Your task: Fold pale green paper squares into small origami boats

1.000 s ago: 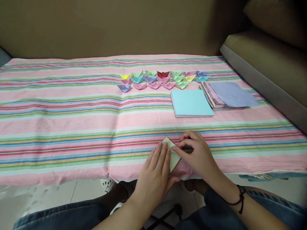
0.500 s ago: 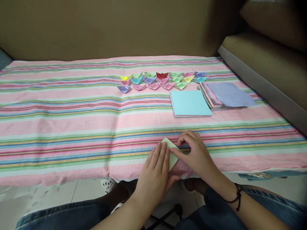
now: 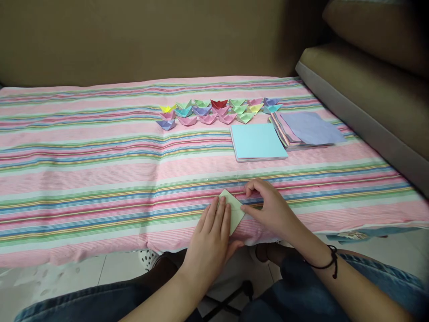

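A pale green folded paper (image 3: pixel 236 215) lies as a diamond near the front edge of the striped cloth. My left hand (image 3: pixel 210 228) rests flat on its left half, fingers stretched out, covering that side. My right hand (image 3: pixel 268 205) is at the paper's right corner, its thumb tip touching there. The right index finger curls above, apart from the thumb, and the other fingers are partly hidden. Beyond my hands lies a squared stack of paper with a light blue top sheet (image 3: pixel 258 141).
Several folded paper boats (image 3: pixel 219 104) stand in rows toward the back. A looser paper pile with a purple sheet (image 3: pixel 311 127) overlaps behind the blue stack. A brown backrest (image 3: pixel 144 40) closes off the rear, and a cushioned armrest (image 3: pixel 362 94) bounds the right.
The right thumb has slid outward from the paper's middle to its right corner. My left hand stays flat on the paper. The whole view has shifted slightly.
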`<state>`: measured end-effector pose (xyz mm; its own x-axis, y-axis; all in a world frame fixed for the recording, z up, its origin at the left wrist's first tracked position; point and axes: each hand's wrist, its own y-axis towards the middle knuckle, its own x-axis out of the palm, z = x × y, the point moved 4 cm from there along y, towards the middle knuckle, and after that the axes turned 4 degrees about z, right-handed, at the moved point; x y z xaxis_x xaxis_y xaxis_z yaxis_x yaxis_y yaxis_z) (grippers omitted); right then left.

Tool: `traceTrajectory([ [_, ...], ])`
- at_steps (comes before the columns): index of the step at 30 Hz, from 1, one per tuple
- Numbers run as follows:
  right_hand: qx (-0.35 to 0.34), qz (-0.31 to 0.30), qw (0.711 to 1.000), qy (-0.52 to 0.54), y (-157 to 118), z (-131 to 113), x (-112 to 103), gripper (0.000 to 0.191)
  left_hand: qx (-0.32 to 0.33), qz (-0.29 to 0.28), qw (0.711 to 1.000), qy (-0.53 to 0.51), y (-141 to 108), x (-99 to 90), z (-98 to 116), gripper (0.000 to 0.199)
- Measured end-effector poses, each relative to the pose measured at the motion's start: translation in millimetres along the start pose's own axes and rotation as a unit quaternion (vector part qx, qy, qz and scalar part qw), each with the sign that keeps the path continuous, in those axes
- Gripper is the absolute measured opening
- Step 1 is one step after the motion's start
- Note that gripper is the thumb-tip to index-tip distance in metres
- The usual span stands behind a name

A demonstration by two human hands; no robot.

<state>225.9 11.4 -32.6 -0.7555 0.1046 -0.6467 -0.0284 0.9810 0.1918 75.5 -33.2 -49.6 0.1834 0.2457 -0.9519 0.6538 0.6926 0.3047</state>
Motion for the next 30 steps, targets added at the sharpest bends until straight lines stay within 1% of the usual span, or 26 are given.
traceTrajectory([
  [4,0.004,-0.029,0.999,0.034,2,8,-6,0.019,0.004,-0.003,1.0,-0.014,1,-2.6,0,0.068],
  [7,0.017,-0.06,0.993,0.101,3,12,-7,0.017,-0.004,-0.006,1.0,-0.03,1,-4.3,0,0.065],
  [9,0.032,-0.056,0.99,0.127,3,12,-5,0.012,-0.009,-0.004,0.999,-0.035,2,-5.0,1,0.065],
  [11,0.029,-0.025,0.995,0.093,2,10,-3,0.006,-0.01,-0.002,0.999,-0.037,3,-5.2,1,0.065],
  [13,0.003,0.01,0.999,0.032,1,5,0,0.011,-0.009,-0.002,0.999,-0.035,3,-5.2,2,0.067],
  [15,-0.024,0.027,0.999,-0.005,0,1,4,0.016,-0.005,0.001,1.0,-0.03,3,-5.4,2,0.068],
  [18,-0.059,0.016,0.998,-0.022,-1,-1,9,0.024,0.003,0.013,1.0,-0.028,4,-6.4,2,0.066],
  [21,-0.102,0.001,0.994,-0.039,-4,-2,11,0.029,0.004,0.021,0.999,-0.032,4,-6.6,0,0.066],
  [23,-0.119,0.0,0.992,-0.048,-5,-2,11,0.031,0.003,0.022,0.999,-0.04,4,-6.2,-2,0.066],
  [27,-0.118,0.001,0.991,-0.058,-6,-1,12,0.034,0.015,0.027,0.998,-0.063,1,-6.2,-5,0.064],
  [30,-0.115,-0.003,0.992,-0.059,-5,0,13,0.034,0.02,0.038,0.998,-0.051,-2,-10.0,-9,0.065],
])
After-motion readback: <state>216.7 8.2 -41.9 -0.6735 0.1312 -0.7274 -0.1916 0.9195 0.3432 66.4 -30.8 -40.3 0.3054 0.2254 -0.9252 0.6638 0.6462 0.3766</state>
